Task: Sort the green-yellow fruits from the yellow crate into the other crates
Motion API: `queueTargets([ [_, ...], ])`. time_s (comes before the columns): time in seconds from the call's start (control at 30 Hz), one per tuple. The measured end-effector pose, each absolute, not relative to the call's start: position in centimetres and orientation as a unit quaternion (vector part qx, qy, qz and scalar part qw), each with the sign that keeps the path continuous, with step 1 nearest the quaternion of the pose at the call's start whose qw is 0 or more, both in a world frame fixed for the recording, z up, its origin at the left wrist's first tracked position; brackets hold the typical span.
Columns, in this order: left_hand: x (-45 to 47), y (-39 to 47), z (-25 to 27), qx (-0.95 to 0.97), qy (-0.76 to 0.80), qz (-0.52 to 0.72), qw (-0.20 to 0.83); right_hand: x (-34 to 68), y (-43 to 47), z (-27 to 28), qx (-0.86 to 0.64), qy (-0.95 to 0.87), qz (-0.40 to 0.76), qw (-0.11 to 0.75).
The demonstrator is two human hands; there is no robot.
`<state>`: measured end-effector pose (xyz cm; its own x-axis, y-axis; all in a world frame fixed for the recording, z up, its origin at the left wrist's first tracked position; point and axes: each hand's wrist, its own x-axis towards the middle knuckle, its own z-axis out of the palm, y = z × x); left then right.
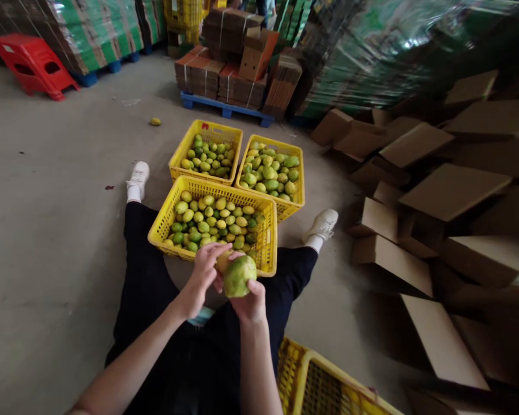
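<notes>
Left hand (202, 278) beside right hand (251, 302), fingers (215, 250) bent (forearms (135, 353) bare), legs (143, 253) spread.

My right hand (249, 302) grips a green fruit (239, 276), my left hand (202, 278) beside it. I see three fruit-laden yellow crates (269, 242).

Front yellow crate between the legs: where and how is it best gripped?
Probably by the rim at both short ends of the front crate, coming in from left and right together. It is longest left to right, its rim stands above the fruit, and the left rear crate and right rear crate crowd its far side.
</notes>
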<state>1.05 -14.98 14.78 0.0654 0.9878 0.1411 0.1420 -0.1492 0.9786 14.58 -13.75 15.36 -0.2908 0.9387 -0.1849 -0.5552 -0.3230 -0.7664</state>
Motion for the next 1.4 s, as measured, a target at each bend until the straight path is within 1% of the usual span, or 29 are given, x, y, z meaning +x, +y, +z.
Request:
queueTargets([
  [0.07,0.1,-14.2,14.6,0.549,0.483,0.476,0.488,14.7,-13.9,15.5,-0.305,-0.301,0.754,0.498],
  [0.17,-1.2,-13.1,14.5,0.554,0.433,0.409,0.581,14.9,-14.0,15.1,-0.311,-0.320,0.752,0.485],
  [0.23,-1.6,-12.7,14.4,0.560,0.403,0.403,0.601,15.0,-14.1,14.8,-0.304,-0.325,0.759,0.475],
  [0.4,-1.1,-12.6,13.7,0.540,0.424,0.489,0.538,15.0,-14.4,13.9,-0.270,-0.260,0.788,0.488],
  [0.53,-0.8,-12.7,13.9,0.471,0.418,0.573,0.525,15.5,-14.0,12.8,-0.289,-0.243,0.758,0.531],
  [0.6,-1.1,-12.6,14.5,0.473,0.422,0.584,0.508,16.0,-13.4,12.9,-0.336,-0.282,0.705,0.557],
  [0.7,-1.8,-12.7,15.5,0.510,0.456,0.581,0.441,16.4,-12.4,14.0,-0.427,-0.386,0.582,0.575],
  [0.77,-2.1,-12.8,15.9,0.517,0.462,0.590,0.414,16.4,-11.9,15.1,-0.441,-0.444,0.522,0.580],
  [0.93,-1.9,-13.2,15.6,0.466,0.436,0.615,0.462,15.9,-11.7,16.6,-0.428,-0.541,0.399,0.604],
  [1.03,-1.8,-13.3,15.5,0.489,0.431,0.609,0.452,15.8,-11.8,16.4,-0.440,-0.588,0.349,0.582],
  [1.17,-1.9,-13.5,15.8,0.526,0.436,0.603,0.413,15.8,-12.1,16.1,-0.445,-0.599,0.345,0.569],
  [1.3,-2.5,-13.8,16.2,0.542,0.459,0.588,0.387,15.8,-12.4,16.3,-0.450,-0.588,0.374,0.558],
  [1.37,-2.9,-13.8,16.4,0.529,0.483,0.570,0.403,15.9,-12.5,16.3,-0.452,-0.565,0.406,0.558],
  [1.4,-3.0,-13.7,16.5,0.512,0.495,0.556,0.428,15.9,-12.6,16.2,-0.448,-0.547,0.431,0.561],
])
